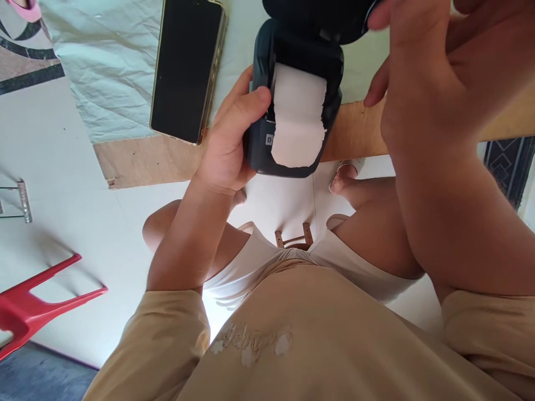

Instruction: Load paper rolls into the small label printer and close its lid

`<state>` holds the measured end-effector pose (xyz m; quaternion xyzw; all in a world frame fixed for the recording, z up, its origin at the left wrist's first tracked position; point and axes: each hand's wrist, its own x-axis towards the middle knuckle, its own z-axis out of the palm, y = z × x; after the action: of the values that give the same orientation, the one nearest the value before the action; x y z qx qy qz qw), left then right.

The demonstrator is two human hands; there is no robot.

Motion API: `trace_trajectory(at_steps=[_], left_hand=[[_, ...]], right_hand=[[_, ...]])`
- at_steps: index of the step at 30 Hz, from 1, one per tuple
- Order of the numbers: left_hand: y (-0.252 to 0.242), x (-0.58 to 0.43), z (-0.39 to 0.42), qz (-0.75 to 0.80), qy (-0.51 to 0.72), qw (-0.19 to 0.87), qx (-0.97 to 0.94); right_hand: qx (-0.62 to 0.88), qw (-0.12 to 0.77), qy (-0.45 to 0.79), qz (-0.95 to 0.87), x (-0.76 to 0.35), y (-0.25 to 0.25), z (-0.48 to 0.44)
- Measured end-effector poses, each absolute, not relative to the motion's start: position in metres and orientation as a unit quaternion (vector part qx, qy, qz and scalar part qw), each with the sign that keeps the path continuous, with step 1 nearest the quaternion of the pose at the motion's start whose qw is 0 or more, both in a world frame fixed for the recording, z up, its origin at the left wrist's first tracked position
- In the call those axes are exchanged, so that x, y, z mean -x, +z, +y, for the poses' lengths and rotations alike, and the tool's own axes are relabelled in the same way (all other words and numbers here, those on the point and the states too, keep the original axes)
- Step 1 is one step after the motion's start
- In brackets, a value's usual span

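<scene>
A dark portable printer (263, 153) with its lid (317, 16) swung up is held near the table's front edge. Inside lies a roll of white paper (298, 117), its loose end ragged at the sides. My left hand (234, 133) grips the printer's left side, thumb on the rim beside the paper. At the upper right my right hand (422, 61) has its fingertips at the lid's right edge, with another finger extended below. How firmly it holds the lid is partly hidden.
A black smartphone (187, 67) lies on the pale green cloth (112, 67) left of the printer. The table's bare wooden edge (146, 161) runs below. A red plastic stool (29, 306) stands on the floor at the left.
</scene>
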<state>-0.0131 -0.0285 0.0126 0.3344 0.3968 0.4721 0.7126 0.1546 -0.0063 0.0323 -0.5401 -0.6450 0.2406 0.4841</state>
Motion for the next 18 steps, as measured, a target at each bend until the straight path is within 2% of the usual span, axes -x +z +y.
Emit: trace_trajectory(at_steps=[1, 3, 5, 7, 18], left_hand=[[0.013, 0.013, -0.028, 0.406, 0.464, 0.714, -0.331], [0.015, 0.012, -0.029, 0.407, 0.467, 0.711, -0.333], [0.017, 0.009, -0.029, 0.391, 0.476, 0.709, -0.344], [0.018, 0.006, -0.029, 0.381, 0.477, 0.708, -0.355], [0.014, 0.012, -0.029, 0.398, 0.471, 0.703, -0.353]], right_hand=[[0.543, 0.467, 0.190, -0.671, -0.155, 0.033, -0.007], [0.550, 0.363, 0.156, -0.736, -0.155, 0.035, -0.009], [0.550, 0.241, 0.146, -0.786, -0.154, 0.038, -0.010], [0.551, 0.163, 0.158, -0.803, -0.151, 0.040, -0.010], [0.576, 0.015, 0.181, -0.797, -0.143, 0.056, -0.005]])
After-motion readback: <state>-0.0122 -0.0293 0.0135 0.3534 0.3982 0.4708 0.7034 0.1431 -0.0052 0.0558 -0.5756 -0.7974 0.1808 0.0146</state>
